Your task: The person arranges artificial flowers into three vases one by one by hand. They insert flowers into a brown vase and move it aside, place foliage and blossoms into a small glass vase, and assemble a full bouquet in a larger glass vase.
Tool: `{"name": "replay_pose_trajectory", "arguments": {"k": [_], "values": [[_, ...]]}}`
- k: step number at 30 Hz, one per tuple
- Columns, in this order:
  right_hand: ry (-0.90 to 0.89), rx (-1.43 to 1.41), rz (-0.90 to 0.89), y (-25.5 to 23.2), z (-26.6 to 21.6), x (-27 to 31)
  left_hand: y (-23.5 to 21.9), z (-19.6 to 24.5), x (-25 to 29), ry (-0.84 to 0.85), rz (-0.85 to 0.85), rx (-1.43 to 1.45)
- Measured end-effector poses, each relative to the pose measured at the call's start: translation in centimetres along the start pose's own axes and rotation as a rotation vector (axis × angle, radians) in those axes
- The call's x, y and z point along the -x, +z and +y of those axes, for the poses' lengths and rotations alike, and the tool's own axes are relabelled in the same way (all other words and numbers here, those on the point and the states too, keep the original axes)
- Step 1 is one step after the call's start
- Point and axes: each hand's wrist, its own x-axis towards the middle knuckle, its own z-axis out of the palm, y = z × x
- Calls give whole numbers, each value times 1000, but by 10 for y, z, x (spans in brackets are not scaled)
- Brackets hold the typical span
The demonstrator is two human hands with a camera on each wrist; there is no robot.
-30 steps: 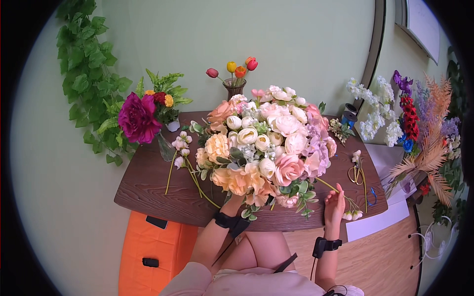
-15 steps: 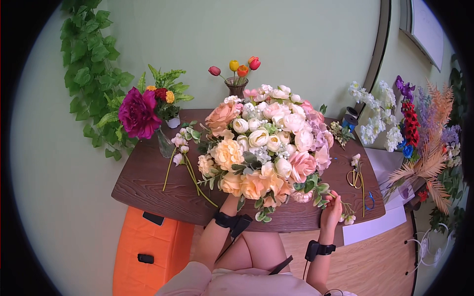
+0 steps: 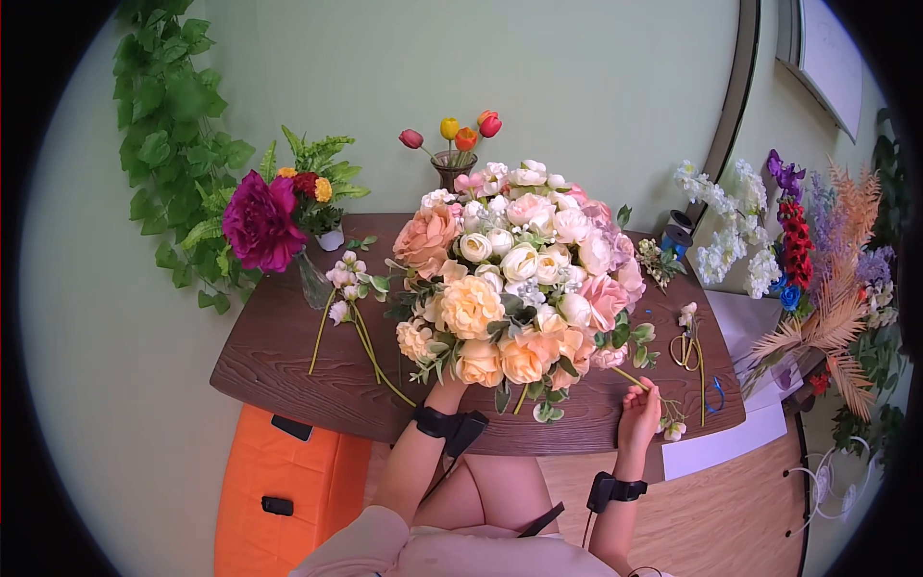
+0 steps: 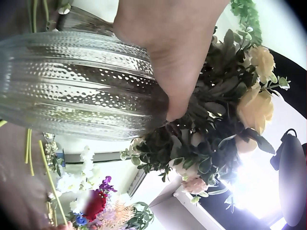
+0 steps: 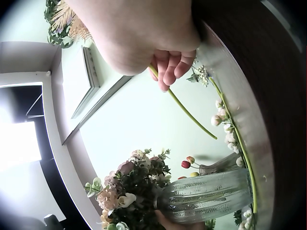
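A large bouquet (image 3: 519, 274) of peach, white, pink and lilac flowers fills a ribbed glass vase (image 4: 81, 91) on the table. My left hand (image 3: 447, 394) is mostly tucked under the blooms in the head view. The left wrist view shows its thumb curled at the vase's neck, just below the leaves. At the right front edge, my right hand (image 3: 638, 421) pinches a green flower stem (image 5: 189, 112). The cut end of that stem points toward the bouquet, while small white blossoms (image 3: 674, 431) hang on the other side of the hand.
On the dark wooden table (image 3: 279, 361), loose white-flower stems (image 3: 370, 346) lie at left, and scissors (image 3: 685, 352) at right. A magenta flower (image 3: 261, 223) and a tulip vase (image 3: 452, 173) stand behind. More flowers (image 3: 798, 240) stand at far right; an orange seat (image 3: 255, 471) is at lower left.
The bouquet has turned, its front peach flowers shifting to the right. My right hand has come slightly left and toward me with the stem, its fingers more curled than before.
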Motion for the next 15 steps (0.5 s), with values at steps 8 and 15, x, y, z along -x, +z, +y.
{"name": "replay_pose_trajectory", "arguments": {"k": [8,15], "values": [[4,-1,-1,3,-1,0,2,16,-43,-20,-28,-21],[19,13,12,3,-1,0,-1,18,-35,-40,-52,-36]]}}
